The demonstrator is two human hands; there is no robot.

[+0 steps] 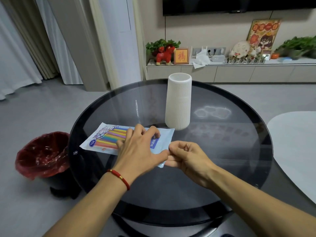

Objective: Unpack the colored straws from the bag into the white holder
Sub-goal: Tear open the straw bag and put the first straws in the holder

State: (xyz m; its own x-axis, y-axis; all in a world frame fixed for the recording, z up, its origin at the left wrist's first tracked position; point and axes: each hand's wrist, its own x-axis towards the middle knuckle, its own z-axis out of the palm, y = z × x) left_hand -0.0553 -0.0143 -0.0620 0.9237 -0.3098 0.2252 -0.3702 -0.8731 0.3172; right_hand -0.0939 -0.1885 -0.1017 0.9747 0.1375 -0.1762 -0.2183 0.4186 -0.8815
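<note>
A flat plastic bag (100, 139) of colored straws lies on the round dark glass table (222, 151), with the straws (109, 137) showing through its left half. My left hand (140, 147) presses down on the bag's middle, fingers spread over it. My right hand (186, 154) pinches the bag's near right corner between thumb and fingers. The tall white ribbed holder (178, 101) stands upright just beyond the bag's right end, with nothing showing above its rim.
A bin with a red liner (42, 154) stands on the floor left of the table. A pale table edge (294, 147) lies to the right. A low cabinet (230, 72) with plants and ornaments runs along the far wall.
</note>
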